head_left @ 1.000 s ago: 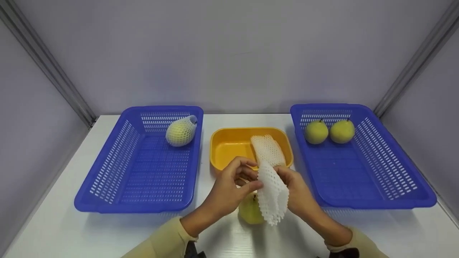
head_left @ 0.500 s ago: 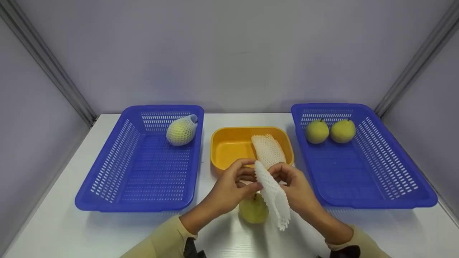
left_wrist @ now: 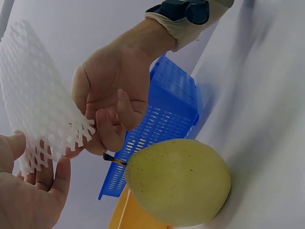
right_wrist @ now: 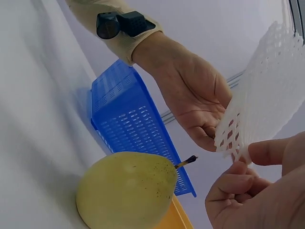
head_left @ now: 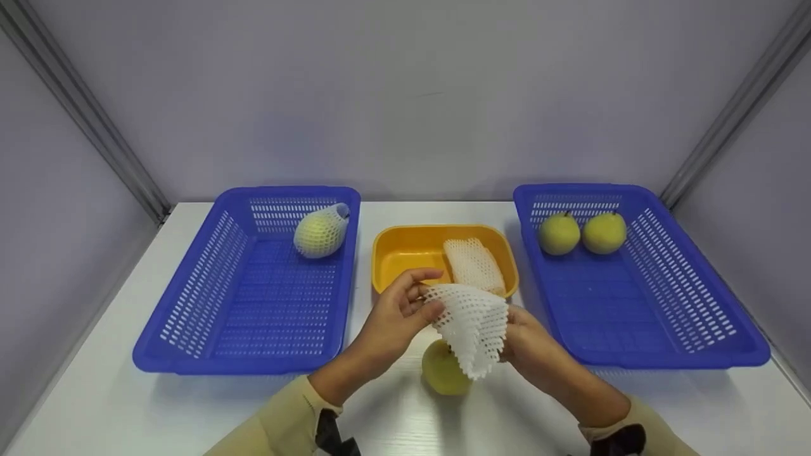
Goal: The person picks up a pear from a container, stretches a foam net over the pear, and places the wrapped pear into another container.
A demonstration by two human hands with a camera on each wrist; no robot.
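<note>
A white foam net sleeve (head_left: 469, 323) is held between both hands, above a yellow-green pear (head_left: 445, 370) that stands on the table with its dark stem up. My left hand (head_left: 389, 326) pinches the net's left side between thumb and fingers. On the other side my right hand (head_left: 532, 345) grips its edge; the right wrist view shows the thumb and index finger pinching the net (right_wrist: 264, 90). Both hands are apart from the pear (left_wrist: 178, 183) in the wrist views. Part of the right fingers is hidden behind the net in the head view.
An orange tub (head_left: 405, 244) behind the hands contains more foam net sleeves (head_left: 475, 266). The left blue basket (head_left: 247, 364) holds a netted pear (head_left: 320, 233). Two bare pears, one left (head_left: 559, 233) and one right (head_left: 604, 232), sit in the right blue basket (head_left: 659, 361). Walls enclose the table.
The foam net has turned from a narrow edge-on strip to a broader, spread face. My left hand has shifted slightly left; my right hand has moved lower along the net.
</note>
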